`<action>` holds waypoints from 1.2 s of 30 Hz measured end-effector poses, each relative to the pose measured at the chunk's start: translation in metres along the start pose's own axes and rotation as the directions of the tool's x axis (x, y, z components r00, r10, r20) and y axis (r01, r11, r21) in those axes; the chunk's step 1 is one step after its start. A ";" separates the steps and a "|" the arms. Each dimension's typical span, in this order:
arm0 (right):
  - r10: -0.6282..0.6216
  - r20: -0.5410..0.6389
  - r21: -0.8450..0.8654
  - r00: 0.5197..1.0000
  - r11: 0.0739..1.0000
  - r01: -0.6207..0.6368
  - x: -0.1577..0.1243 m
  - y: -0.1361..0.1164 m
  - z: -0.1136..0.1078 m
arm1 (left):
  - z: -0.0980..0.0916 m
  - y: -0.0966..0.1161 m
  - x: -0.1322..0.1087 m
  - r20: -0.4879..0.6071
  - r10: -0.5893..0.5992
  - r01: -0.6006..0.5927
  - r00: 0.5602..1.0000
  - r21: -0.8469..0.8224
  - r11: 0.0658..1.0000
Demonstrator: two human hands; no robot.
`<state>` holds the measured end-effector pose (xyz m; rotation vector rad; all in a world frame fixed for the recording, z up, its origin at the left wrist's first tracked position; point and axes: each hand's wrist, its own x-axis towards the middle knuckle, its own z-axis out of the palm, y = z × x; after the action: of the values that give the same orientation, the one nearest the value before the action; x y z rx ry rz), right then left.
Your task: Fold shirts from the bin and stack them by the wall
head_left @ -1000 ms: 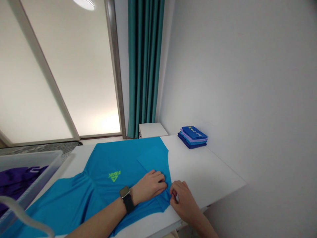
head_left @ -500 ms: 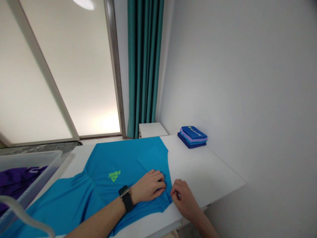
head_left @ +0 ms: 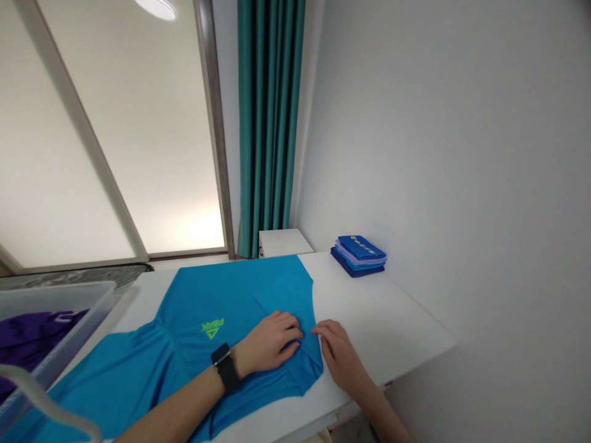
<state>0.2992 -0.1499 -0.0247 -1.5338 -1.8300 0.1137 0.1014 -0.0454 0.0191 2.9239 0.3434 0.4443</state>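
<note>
A blue shirt (head_left: 194, 295) with a yellow-green PEAK logo lies spread over the white table (head_left: 369, 314). Part of it is folded over near its right edge, with small creases beside my hands. My left hand (head_left: 274, 341), a dark watch (head_left: 225, 365) on its wrist, rests on this folded part, fingers loosely bent and thumb apart. At the shirt's right edge is my right hand (head_left: 339, 354), its fingers stretched out and thumb apart. Its fingertips reach the cloth edge; whether they press on it I cannot tell.
A stack of folded clothes (head_left: 358, 256) sits at the back right by the wall. On the left stands a clear plastic bin (head_left: 99, 307) with purple cloth (head_left: 34, 332) inside. A pale curved bar (head_left: 46, 403) crosses the lower left. Behind the table is a white cabinet (head_left: 284, 241).
My right hand has let go of the shirt's edge, its curled fingers straightening out and moving slightly up. My left hand has slid a little to the left on the cloth.
</note>
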 end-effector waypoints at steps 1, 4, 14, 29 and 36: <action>-0.006 0.008 -0.035 1.000 0.999 0.007 0.003 0.001 0.001 | -0.002 -0.002 -0.002 -0.012 -0.041 0.041 0.999 0.018 0.999; -0.024 0.066 -0.126 0.998 0.992 0.032 0.013 0.001 0.005 | -0.006 -0.012 -0.017 -0.036 -0.157 0.159 0.987 0.077 0.984; -0.108 0.394 -0.212 0.913 0.956 0.205 0.056 -0.017 0.040 | -0.003 -0.057 -0.113 0.003 -0.474 0.464 0.880 0.199 0.863; -0.066 0.414 -0.259 0.908 0.948 0.187 0.077 -0.006 0.069 | 0.002 -0.070 -0.117 -0.078 -0.447 0.453 0.891 0.214 0.865; -0.030 0.434 -0.285 0.901 0.944 0.169 0.090 -0.004 0.069 | -0.003 -0.080 -0.105 -0.036 -0.492 0.487 0.870 0.217 0.846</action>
<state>0.2546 -0.0460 -0.0302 -1.7273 -2.3648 0.1160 -0.0137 0.0052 -0.0219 2.8768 1.1721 0.3096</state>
